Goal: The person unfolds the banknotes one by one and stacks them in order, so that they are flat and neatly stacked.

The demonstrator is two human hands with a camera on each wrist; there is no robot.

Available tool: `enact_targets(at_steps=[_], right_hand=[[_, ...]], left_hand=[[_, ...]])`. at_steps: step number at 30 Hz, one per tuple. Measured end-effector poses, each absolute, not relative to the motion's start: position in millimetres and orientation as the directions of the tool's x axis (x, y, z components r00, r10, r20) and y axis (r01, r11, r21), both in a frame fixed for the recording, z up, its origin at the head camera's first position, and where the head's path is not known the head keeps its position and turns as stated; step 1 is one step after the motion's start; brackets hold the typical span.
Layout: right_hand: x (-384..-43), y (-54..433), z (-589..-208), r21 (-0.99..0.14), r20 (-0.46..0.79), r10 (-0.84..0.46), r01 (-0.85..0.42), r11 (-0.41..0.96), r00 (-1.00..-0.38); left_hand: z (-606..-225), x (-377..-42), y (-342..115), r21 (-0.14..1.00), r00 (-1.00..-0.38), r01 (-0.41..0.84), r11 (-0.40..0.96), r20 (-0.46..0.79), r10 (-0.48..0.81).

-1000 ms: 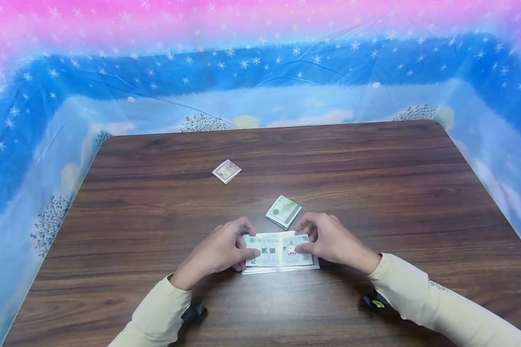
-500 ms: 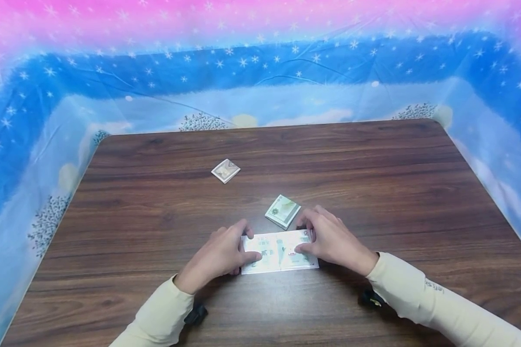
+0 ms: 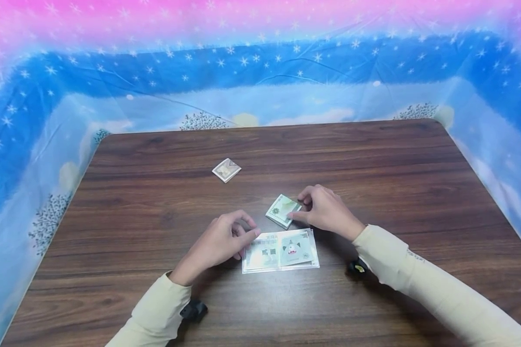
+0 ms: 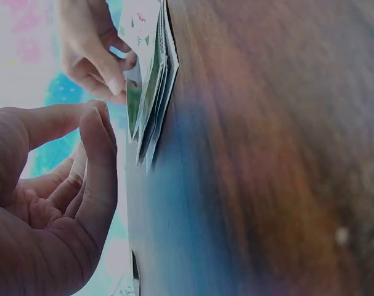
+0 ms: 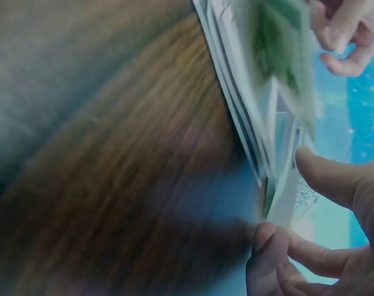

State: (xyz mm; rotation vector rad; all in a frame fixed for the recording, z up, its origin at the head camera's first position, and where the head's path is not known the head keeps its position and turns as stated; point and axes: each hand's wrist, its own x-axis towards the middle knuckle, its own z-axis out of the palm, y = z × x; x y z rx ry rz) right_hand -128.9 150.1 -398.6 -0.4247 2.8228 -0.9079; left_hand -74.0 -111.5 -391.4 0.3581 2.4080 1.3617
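Observation:
A small stack of unfolded banknotes, creased down the middle, lies flat near me in the head view. My left hand hovers at its upper left corner, thumb and index fingertips close together. In the left wrist view that hand holds nothing, and the layered edges of the stack fan out just beyond it. Behind the stack lies a folded green banknote. My right hand reaches its right corner, thumb overlapping the lower edge. The right wrist view shows thumb and fingers spread apart around the corner.
Farther back on the brown wooden table lies another folded banknote, brownish, left of the green one. A snowflake-patterned cloth hangs around the back and sides of the table.
Both hands have let go of the stack, which now lies flat. My right hand has moved away from me to the folded green banknote; my left has drawn back slightly from the stack's left end.

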Motion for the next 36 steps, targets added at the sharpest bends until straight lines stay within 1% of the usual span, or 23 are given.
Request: enact_targets(at_steps=[4, 9, 14, 22, 26, 31, 34, 36], right_hand=[[-132, 142, -401, -0.546, -0.076, -0.303, -0.215, 0.810, -0.950], [-134, 138, -400, -0.527, -0.106, -0.290, -0.194, 0.827, -0.951], [-138, 139, -400, -0.550, -0.097, -0.289, -0.191, 0.813, -0.953], [-141, 145, -398, -0.619, -0.083, -0.257, -0.152, 0.770, -0.963], [-141, 149, -392, -0.719, -0.086, -0.264, -0.124, 0.684, -0.961], [-140, 151, -383, -0.873, -0.152, -0.280, -0.005, 0.488, -0.948], [-137, 151, -378, -0.919, -0.198, -0.291, 0.074, 0.388, -0.936], [-135, 150, -375, -0.935, -0.230, -0.297, 0.126, 0.331, -0.927]], left_hand=[[-391, -75, -112, 0.882, -0.905, 0.013, 0.470, -0.189, 0.381], [-390, -75, -112, 0.888, -0.903, 0.002, 0.459, -0.195, 0.382], [-388, -76, -111, 0.891, -0.902, -0.001, 0.453, -0.196, 0.385], [-387, -77, -110, 0.907, -0.913, -0.009, 0.422, -0.180, 0.367], [-388, -78, -109, 0.912, -0.927, -0.003, 0.411, -0.157, 0.342], [-387, -79, -108, 0.909, -0.945, 0.004, 0.417, -0.133, 0.300], [-386, -80, -106, 0.912, -0.952, -0.017, 0.409, -0.139, 0.271], [-385, -81, -104, 0.925, -0.954, -0.053, 0.377, -0.159, 0.255]])
